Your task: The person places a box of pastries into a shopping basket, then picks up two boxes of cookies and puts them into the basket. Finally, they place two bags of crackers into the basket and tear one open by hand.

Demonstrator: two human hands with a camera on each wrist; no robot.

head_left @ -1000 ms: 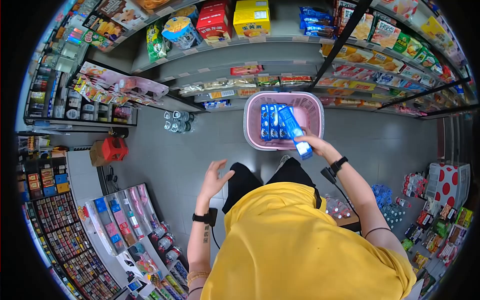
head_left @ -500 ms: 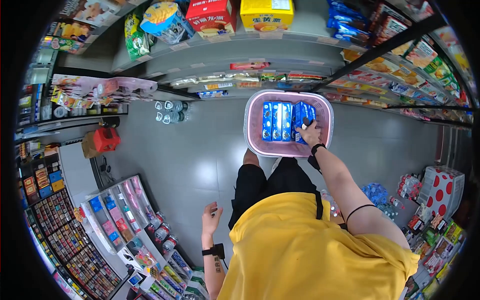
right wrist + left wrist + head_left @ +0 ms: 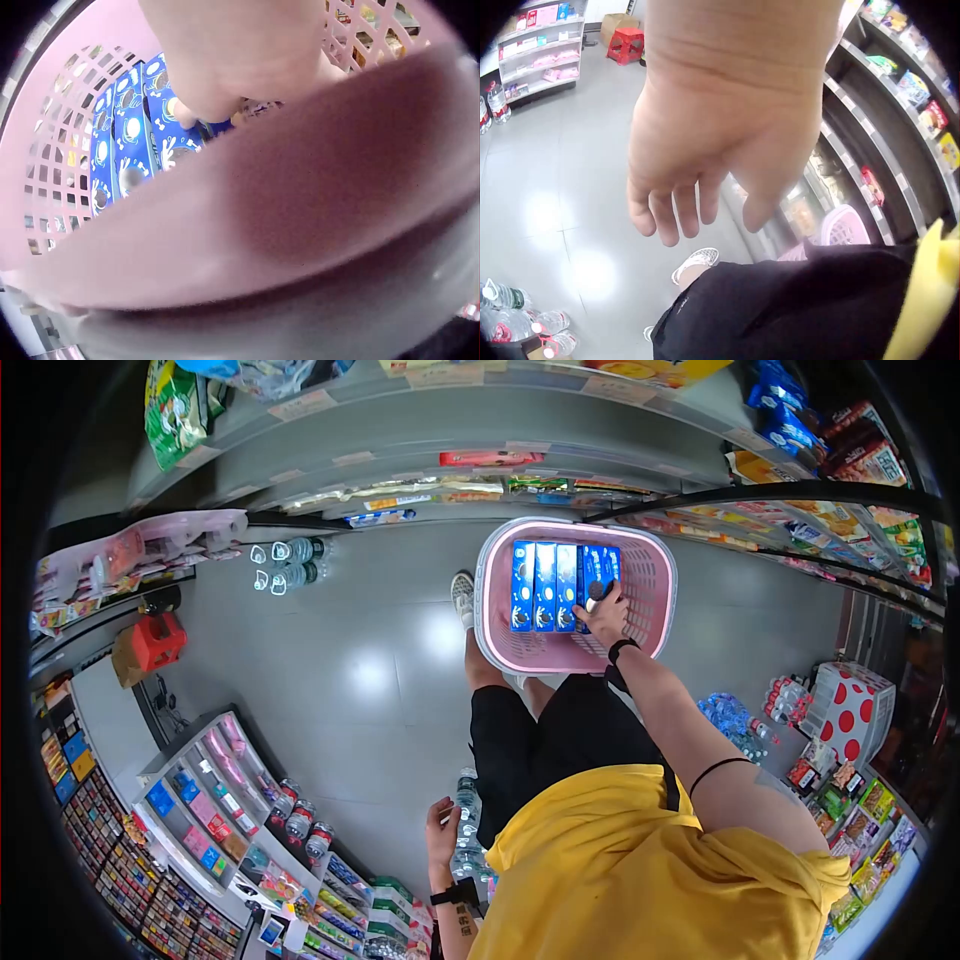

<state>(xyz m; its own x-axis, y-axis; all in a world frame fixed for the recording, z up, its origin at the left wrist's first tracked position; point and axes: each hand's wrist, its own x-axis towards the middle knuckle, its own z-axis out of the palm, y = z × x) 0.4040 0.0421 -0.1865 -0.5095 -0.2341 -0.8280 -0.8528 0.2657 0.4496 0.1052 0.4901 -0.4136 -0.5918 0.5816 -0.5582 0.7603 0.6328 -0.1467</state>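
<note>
A pink basket (image 3: 535, 652) with lattice sides stands on the floor in front of the person. Three slim blue cookie boxes (image 3: 544, 585) stand side by side in its left part. To their right is another blue cookie box (image 3: 600, 563), which the right hand (image 3: 606, 618) grips from the near side, down inside the basket. In the right wrist view, the basket's near rim (image 3: 150, 251) hides the fingertips. The left hand (image 3: 716, 150) hangs low beside the person's left thigh with relaxed fingers and holds nothing.
Shelves with packaged snacks (image 3: 490, 458) rise behind the basket. Large water bottles (image 3: 290, 565) stand on the floor to the left, near a red stool (image 3: 158, 641). A low display rack (image 3: 205, 800) is at the left; a polka-dot box (image 3: 850, 710) is at the right.
The right hand has lowered the blue cookie box from above the basket to beside the other three. The left hand has dropped lower. The head view has shifted closer over the basket.
</note>
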